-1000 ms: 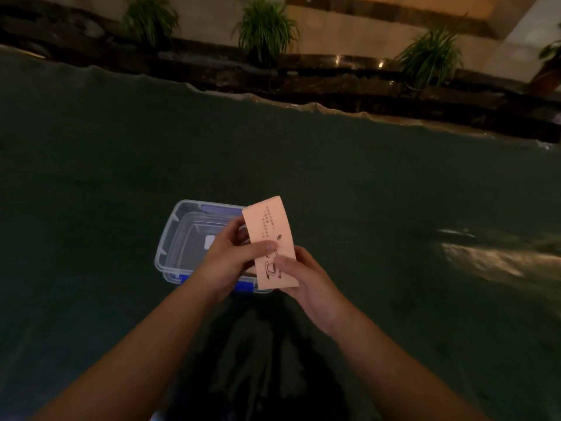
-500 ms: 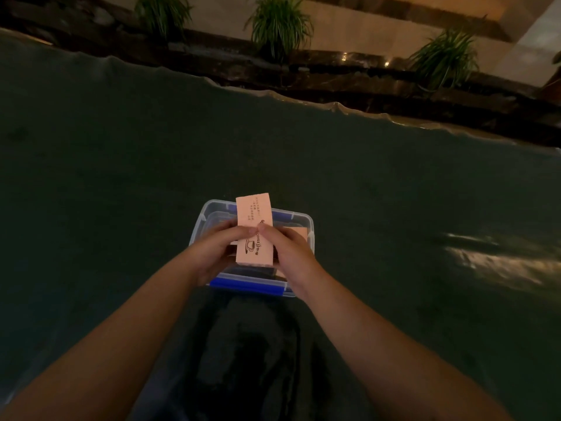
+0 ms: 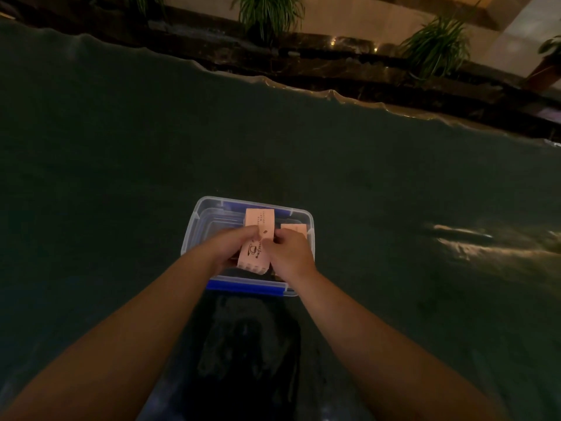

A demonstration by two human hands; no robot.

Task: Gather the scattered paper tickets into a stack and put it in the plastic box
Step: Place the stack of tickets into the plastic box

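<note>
A clear plastic box [image 3: 194, 232] with blue clips sits on the dark green cloth in front of me. Inside its rim I hold a stack of pink paper tickets [image 3: 256, 241] printed with a cup drawing. My left hand [image 3: 229, 246] grips the stack's left edge with thumb on top. My right hand [image 3: 290, 253] grips its right edge. Another pink ticket [image 3: 294, 228] shows in the box just behind my right hand; most of it is hidden.
The dark green cloth [image 3: 121, 165] covers the wide table around the box. A wet-looking dark patch [image 3: 249, 344] lies just in front of the box, a shiny glare spot [image 3: 461, 241] to the right. Potted plants [image 3: 268, 13] line a ledge beyond the far edge.
Both hands have carried the ticket stack from right of the box to over it, then lowered it inside the rim. The view has shifted so the box sits more central.
</note>
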